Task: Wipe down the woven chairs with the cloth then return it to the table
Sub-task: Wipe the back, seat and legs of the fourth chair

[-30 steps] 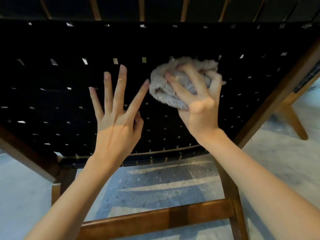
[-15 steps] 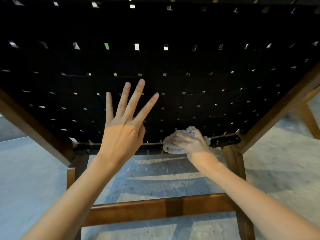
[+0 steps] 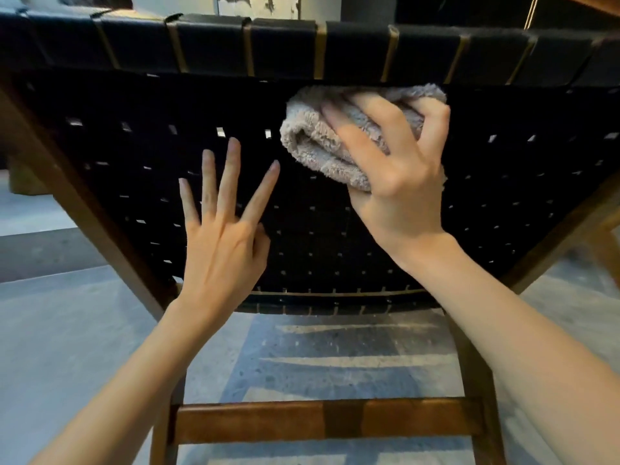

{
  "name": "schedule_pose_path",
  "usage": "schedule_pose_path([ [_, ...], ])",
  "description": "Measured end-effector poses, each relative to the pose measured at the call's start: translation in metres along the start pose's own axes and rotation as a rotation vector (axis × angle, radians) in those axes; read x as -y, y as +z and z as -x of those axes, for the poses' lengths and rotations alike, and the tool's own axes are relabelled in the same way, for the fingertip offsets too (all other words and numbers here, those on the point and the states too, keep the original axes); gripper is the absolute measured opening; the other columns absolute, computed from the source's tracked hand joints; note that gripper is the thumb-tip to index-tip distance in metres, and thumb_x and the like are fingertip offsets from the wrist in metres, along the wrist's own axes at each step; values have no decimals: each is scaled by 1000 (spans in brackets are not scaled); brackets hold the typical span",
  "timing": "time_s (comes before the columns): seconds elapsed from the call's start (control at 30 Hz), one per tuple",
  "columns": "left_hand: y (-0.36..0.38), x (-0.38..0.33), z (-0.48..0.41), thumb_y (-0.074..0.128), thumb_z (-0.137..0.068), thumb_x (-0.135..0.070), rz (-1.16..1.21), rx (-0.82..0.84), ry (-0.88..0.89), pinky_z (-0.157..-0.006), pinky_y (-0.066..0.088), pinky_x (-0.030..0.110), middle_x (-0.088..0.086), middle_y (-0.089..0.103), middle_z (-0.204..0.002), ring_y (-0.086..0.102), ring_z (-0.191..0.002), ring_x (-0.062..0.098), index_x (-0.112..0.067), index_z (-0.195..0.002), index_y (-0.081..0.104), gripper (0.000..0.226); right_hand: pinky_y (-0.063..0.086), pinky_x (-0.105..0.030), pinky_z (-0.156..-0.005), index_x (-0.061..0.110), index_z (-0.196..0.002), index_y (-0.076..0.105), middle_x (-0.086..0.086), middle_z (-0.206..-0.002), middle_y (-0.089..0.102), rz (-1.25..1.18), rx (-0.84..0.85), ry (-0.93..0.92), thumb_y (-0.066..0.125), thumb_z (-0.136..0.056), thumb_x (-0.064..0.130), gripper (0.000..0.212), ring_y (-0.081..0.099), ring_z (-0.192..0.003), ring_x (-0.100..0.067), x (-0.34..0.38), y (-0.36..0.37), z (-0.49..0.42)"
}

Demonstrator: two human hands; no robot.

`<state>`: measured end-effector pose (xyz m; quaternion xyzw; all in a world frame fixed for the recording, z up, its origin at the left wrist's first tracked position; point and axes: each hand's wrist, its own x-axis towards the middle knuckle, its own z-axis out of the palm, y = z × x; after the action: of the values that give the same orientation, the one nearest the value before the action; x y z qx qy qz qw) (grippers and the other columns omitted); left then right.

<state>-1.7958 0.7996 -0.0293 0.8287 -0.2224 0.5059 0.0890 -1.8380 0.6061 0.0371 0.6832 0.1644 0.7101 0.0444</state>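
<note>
A: Cloth?
B: Bunched grey cloth (image 3: 322, 142), pressed on the black woven chair back (image 3: 134, 182), just under the top edge, right of centre.
A: Hands?
B: R hand (image 3: 399, 182) grips it, fingers curled over the wad. L hand (image 3: 221, 236) beside it, fingers straight & spread, holding nothing; can't tell if it touches the weave.
A: Around?
B: Wood frame (image 3: 77, 203) both sides, crossbar (image 3: 268, 421) low down, grey floor (image 3: 50, 330).
</note>
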Motion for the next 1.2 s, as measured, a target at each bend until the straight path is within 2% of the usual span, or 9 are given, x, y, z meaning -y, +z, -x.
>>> schedule_pose_path([
  [0.27, -1, 16, 1, 59, -84, -8, -20, 30, 30, -114, 5, 61, 14, -2, -159, -6, -145, 36, -26, -152, 14, 83, 43, -35, -81, 20, -123, 65, 0, -126, 37, 78, -58, 48, 51, -93, 3, 38, 36, -98, -31, 11, 42, 31],
  [0.37, -2, 19, 10, 60, -84, -9, -23, 71, 25, -114, 7, 61, 13, -2, -159, -6, -146, 35, -26, -152, 12, 85, 34, -21, -96, 33, -131, 57, 17, -137, 29, -10, 338, 1, 44, -96, 15, 40, 32, -111, -22, 23, 53, 87],
  [0.43, -2, 22, 17, 60, -85, -10, -29, 109, 40, -114, 8, 61, 12, -3, -159, -5, -146, 34, -25, -152, 12, 84, 28, -1, -99, 57, -116, 53, 50, -119, 18, -110, 594, 85, 52, -94, 44, 25, 31, -110, 17, 31, 57, 120],
  [0.57, -3, 26, 26, 59, -86, -13, -39, 203, 41, -114, 9, 60, 7, -7, -160, -4, -146, 31, -27, -152, 8, 85, 34, -10, -83, 57, -90, 55, 13, -122, 31, -273, 866, 306, 62, -86, 53, 9, 40, -107, 0, 54, 60, 160],
  [0.7, -10, 33, 29, 57, -86, -12, -16, 262, 49, -115, 10, 57, 4, -8, -160, -3, -146, 29, -27, -152, 6, 85, 32, -16, -93, 34, -114, 58, 7, -119, 26, -293, 921, 298, 60, -93, 34, 20, 36, -122, -16, 65, 61, 166],
  [0.83, -20, 42, 41, 55, -88, -11, 54, 284, -18, -116, 12, 53, 4, 0, -160, 1, -146, 27, -29, -152, 7, 82, 22, -25, -112, 26, -141, 45, -3, -148, 32, -449, 1166, 79, 49, -89, -3, 59, 24, -137, -22, 61, 35, 154],
  [0.97, -32, 59, 58, 59, -87, -9, 51, 174, -113, -117, 10, 51, 5, 5, -160, 0, -147, 25, -27, -152, 15, 81, 53, -46, -82, 14, -128, 61, -11, -126, 58, -452, 772, 83, 68, -66, -20, 71, 43, -113, -33, 72, 14, 98],
  [1.1, -43, 81, 64, 57, -89, -13, -39, -16, -215, -115, 6, 58, 13, 1, -158, -8, -145, 32, -25, -151, 20, 73, 48, -40, -79, 9, -120, 67, -13, -117, 64, -304, 217, -61, 67, -70, -19, 57, 40, -105, -30, 73, 21, 21],
  [1.2, -48, 96, 56, 50, -94, -21, -34, -41, -290, -115, 6, 60, 15, -5, -158, -12, -145, 32, -26, -152, 12, 70, 42, -36, -82, 12, -120, 68, -11, -117, 65, -209, 95, -61, 63, -76, -16, 52, 39, -105, -27, 77, 34, -16],
])
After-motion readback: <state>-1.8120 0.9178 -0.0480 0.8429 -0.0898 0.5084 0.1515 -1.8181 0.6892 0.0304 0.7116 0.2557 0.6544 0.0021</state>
